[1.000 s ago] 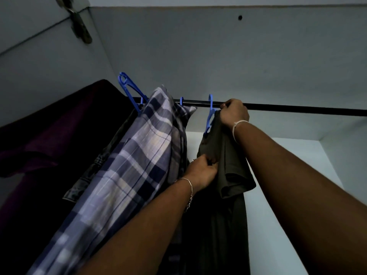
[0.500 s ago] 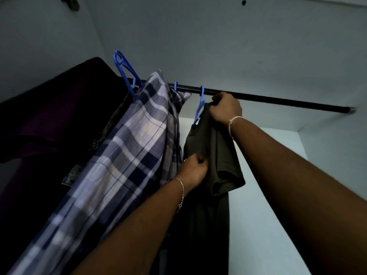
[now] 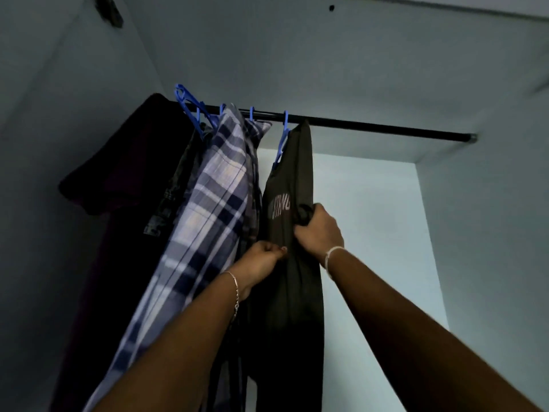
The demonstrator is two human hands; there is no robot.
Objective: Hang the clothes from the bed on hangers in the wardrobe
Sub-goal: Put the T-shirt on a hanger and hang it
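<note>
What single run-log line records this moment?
item: dark olive printed T-shirt on blue plastic hanger; left hand: pinches shirt front; right hand: grips bunched fabric; stage: hung

Two bare forearms, thin silver chain bracelet (image 3: 236,295) on left wrist, white thread band (image 3: 330,254) on right wrist

A black rail (image 3: 371,127) runs across the wardrobe (image 3: 371,233), and bunched at its left end hang blue hangers (image 3: 190,108) bearing a dark maroon garment (image 3: 133,162), a blue-and-white plaid shirt (image 3: 217,197) and an olive T-shirt (image 3: 292,173) (pale lettering on its chest).
</note>
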